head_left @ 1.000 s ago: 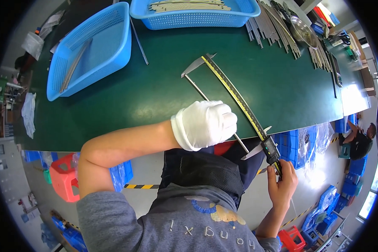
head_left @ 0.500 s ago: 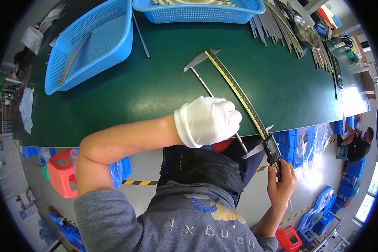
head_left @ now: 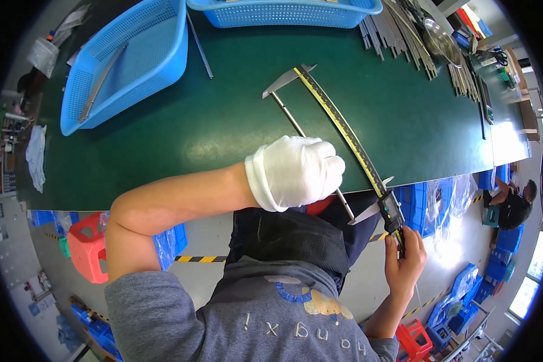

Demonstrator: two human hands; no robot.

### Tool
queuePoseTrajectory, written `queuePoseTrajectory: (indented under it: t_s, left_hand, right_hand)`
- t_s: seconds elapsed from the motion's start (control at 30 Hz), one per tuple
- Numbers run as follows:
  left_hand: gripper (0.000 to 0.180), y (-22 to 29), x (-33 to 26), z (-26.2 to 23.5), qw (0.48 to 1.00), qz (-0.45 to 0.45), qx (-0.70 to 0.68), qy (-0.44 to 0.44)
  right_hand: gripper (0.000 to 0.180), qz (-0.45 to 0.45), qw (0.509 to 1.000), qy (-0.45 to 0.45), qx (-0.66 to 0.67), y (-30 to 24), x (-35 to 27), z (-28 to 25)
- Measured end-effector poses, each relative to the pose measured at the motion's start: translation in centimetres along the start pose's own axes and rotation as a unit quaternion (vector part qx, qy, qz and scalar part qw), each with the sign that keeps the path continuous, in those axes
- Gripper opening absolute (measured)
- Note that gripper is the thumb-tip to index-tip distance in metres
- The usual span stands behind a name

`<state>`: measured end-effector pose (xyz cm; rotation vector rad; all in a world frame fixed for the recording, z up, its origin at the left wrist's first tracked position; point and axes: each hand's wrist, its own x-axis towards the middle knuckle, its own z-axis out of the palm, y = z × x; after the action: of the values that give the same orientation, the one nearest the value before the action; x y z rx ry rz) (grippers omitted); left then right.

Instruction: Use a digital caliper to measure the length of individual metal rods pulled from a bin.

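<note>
My left hand (head_left: 298,174), in a white glove, is closed around the middle of a thin metal rod (head_left: 288,114). The rod slants from the table down past the front edge, over my lap. A long digital caliper (head_left: 344,128) lies along its right side. One caliper jaw (head_left: 279,83) is at the rod's far end and the other jaw (head_left: 365,213) is at its near end. Bare, my right hand (head_left: 405,259) grips the caliper's near end, just below its display (head_left: 392,210). The palm side of my gloved fingers is hidden.
Two blue plastic baskets (head_left: 127,66) (head_left: 289,17) stand at the back of the green table (head_left: 223,127); the left one holds a long metal piece. Several metal rods (head_left: 398,33) and a metal bowl (head_left: 440,43) lie at far right. A red stool (head_left: 85,247) stands left; another person (head_left: 514,204) sits far right.
The caliper and rod stay together in nearly the same pose. Both hands keep their grips; the whole view has shifted slightly.
</note>
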<state>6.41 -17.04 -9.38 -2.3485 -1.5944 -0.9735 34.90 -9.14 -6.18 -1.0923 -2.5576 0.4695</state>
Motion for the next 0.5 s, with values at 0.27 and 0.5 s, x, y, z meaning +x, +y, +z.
queuePoseTrajectory:
  t_s: [0.27, 0.5]
  left_hand:
    - [0.022, -0.4, 0.4, -2.2, 0.995, 0.003, 0.002, -0.097]
    - [0.016, -0.8, 0.5, -2.1, 0.998, 0.032, 0.006, -0.061]
  right_hand:
    - [0.027, 0.026, 1.000, -0.008, 0.016, -0.6, 0.4, -0.1]
    - [0.025, 0.034, 0.999, -0.011, 0.024, -0.5, -0.1, 0.2]
